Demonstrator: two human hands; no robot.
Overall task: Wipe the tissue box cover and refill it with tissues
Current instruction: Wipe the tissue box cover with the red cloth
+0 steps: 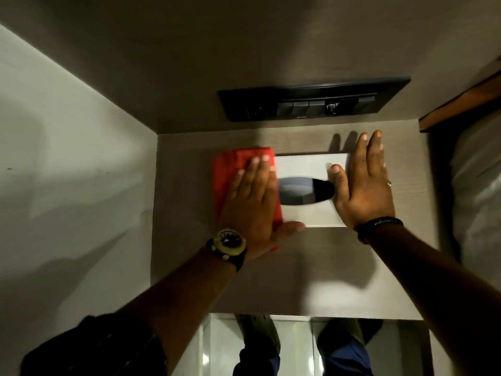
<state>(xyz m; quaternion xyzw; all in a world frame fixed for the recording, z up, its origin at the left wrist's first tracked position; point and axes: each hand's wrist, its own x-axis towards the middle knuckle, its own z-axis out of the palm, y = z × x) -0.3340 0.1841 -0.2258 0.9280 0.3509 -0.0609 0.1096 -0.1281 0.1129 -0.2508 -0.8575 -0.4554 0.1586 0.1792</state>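
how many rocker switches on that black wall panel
3 rocker switches sit side by side left of centre on the black wall panel, beside a round knob; glare and blur may hide more.

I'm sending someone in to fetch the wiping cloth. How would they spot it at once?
Below the black switch panel lies a white tissue box cover. The red cloth covers its left end, under the left hand. It is the only red thing there.
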